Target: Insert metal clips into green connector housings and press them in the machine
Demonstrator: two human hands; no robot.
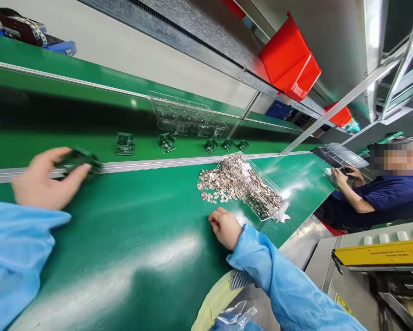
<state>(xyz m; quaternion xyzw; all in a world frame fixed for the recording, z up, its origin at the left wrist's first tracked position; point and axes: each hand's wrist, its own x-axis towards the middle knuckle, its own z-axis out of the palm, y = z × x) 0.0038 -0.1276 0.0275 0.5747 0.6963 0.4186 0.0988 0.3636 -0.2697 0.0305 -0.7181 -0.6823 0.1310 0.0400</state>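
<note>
Left hand: grip (pixel 44 184) part-closed, fingers and thumb pinching a circuit board.
Circuit board (pixel 77 158): above the metal rail (pixel 165 162) at the left of the green bench (pixel 140 220); dark green, tilted, too blurred for detail.
Step in hand: seemingly moving or turning that board.
Next move: probably calls for a steady hold by its edges.
Board row: small boards (pixel 125 144) spaced out behind the rail.
Right hand: grip (pixel 227 228) loosely curled near the bench; cannot tell whether it holds anything.
Metal pieces (pixel 223 179): small, silvery, heaped just beyond the right hand.
</note>
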